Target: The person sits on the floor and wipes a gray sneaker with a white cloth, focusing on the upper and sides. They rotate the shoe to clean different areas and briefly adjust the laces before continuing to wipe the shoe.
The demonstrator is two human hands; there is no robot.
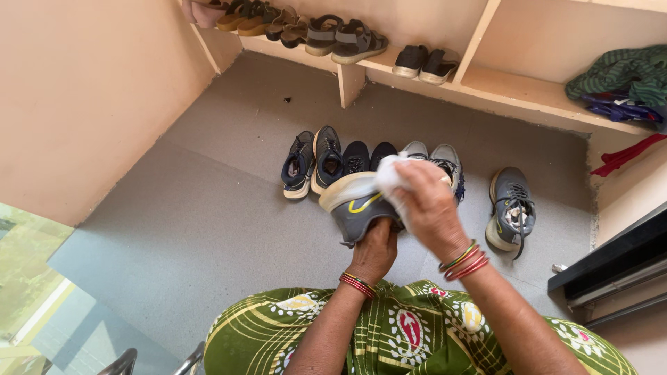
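Gripping a grey sneaker (358,212) with yellow swoosh and pale sole, the left hand (375,251) steadies it; the right hand (429,208) clutches a white cloth (389,173) against it

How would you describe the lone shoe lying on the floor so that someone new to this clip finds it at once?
Start at the wooden shelf along the back wall, then drop to the grey floor below it. A row of shoes stands there; right of that row, apart from it, lies the grey sneaker. It alone has no partner beside it and has pale material tucked inside.
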